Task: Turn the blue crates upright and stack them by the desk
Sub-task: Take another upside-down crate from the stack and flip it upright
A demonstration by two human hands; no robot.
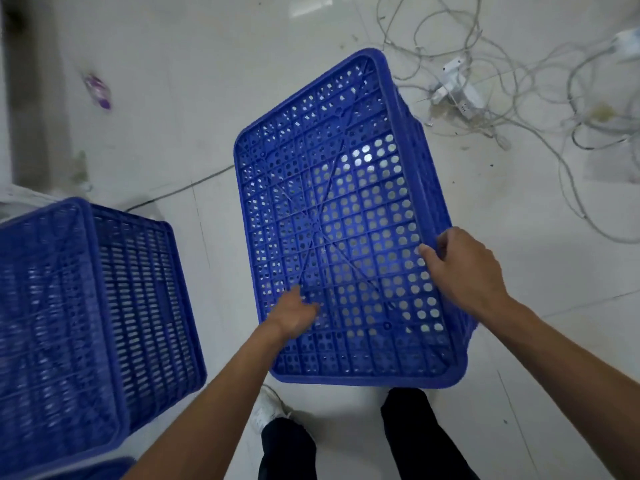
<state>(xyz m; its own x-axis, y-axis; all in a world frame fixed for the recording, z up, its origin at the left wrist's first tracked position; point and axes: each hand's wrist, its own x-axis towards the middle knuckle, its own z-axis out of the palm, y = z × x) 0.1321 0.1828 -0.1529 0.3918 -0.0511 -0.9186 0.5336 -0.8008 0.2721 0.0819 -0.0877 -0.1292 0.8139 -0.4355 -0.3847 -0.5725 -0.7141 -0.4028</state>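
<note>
A blue perforated crate [339,188] lies upside down on the white floor in front of me, its ribbed bottom facing up. My right hand [464,268] is closed around the crate's right edge. My left hand [294,315] rests on the bottom panel near its left front part, fingers loosely apart, holding nothing. A second blue crate [83,313] stands at the lower left, also bottom up, with its slotted side wall facing right.
A tangle of white cables and power adapters [457,88] lies on the floor to the upper right. A small purple wrapper [98,90] lies upper left, next to a dark post [31,91]. My legs and a white shoe [266,407] are just below the crate.
</note>
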